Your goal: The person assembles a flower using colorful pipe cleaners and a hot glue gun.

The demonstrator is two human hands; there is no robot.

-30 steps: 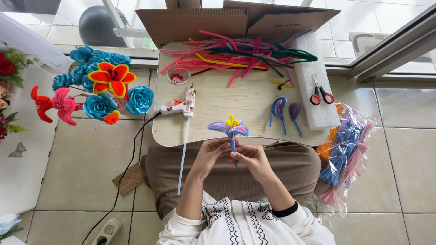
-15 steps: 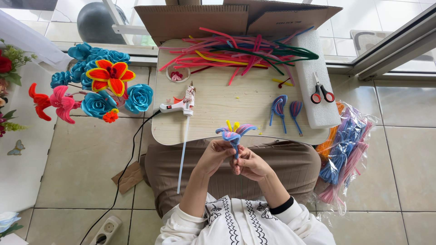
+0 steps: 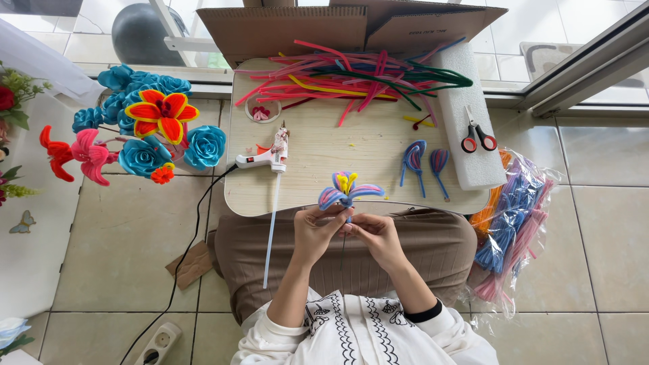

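Pale floor tiles surround a small light wooden lap surface (image 3: 318,169) seen from above, resting across the knees of a seated person in brown trousers and a white embroidered top.

Both hands meet just below the near edge of the surface. The left hand (image 3: 316,233) and right hand (image 3: 378,236) have their fingers closed around the stem of a half-made pipe-cleaner flower with blue-and-purple looped petals and a yellow centre (image 3: 348,189), which stands upright over the near edge. Only a few petals are fixed to it.

Two loose blue-and-purple petal loops (image 3: 424,163) lie on the right part of the surface, not yet attached, so the flower looks partly finished. A white hot glue gun with a long clear glue stick (image 3: 270,160) lies toward the left edge, its black cord trailing to the floor. A heap of pink, yellow and green pipe cleaners (image 3: 358,78) covers the far edge, in front of an open cardboard box (image 3: 297,27). Red-handled scissors (image 3: 478,138) sit on a white foam block at the right edge.

Left of the surface stands a bouquet of finished blue, orange and pink pipe-cleaner flowers (image 3: 145,132).
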